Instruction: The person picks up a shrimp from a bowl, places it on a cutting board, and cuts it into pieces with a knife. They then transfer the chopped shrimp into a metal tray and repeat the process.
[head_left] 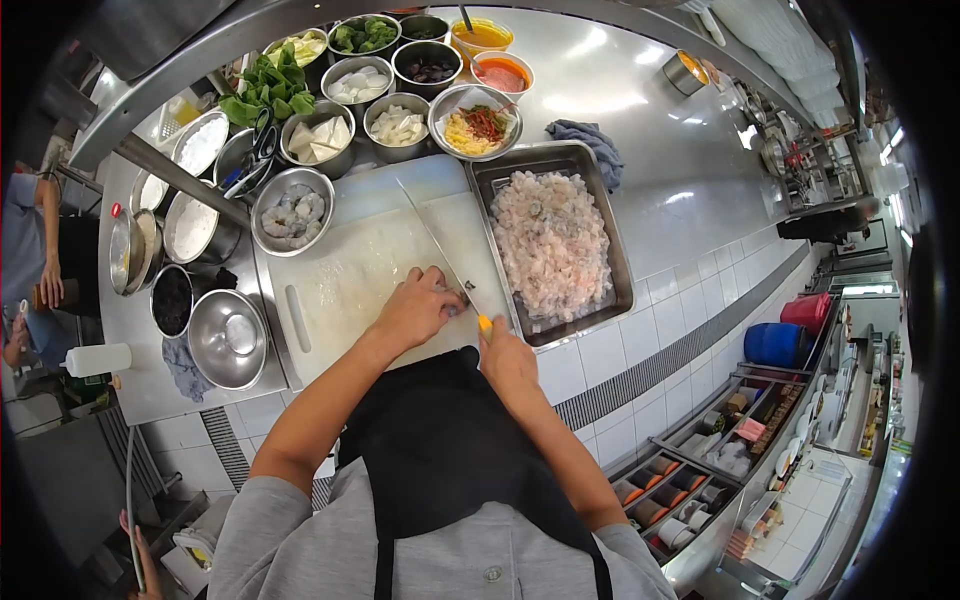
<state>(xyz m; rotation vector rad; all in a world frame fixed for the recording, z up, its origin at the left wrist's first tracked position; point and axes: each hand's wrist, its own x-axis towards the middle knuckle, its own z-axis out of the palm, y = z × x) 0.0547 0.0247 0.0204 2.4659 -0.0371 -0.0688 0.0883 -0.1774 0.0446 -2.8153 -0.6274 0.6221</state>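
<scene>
My right hand is wrapped round the yellow handle of a kitchen knife. The long blade points away from me across the white cutting board. Left of the blade, my left hand rests low over the board, its fingers bent and close to the steel; I cannot tell what is under its fingertips. A tiny dark bit lies by the blade near those fingers. Whole peeled shrimp fill a steel bowl at the board's upper left. Chopped pale shrimp meat is heaped in a metal tray on the right.
Behind the board stand several steel bowls of cut ingredients, leafy greens and orange sauces. A steel bowl sits at the left, near scissors. A grey cloth lies beyond the tray. Other people are at the left edge.
</scene>
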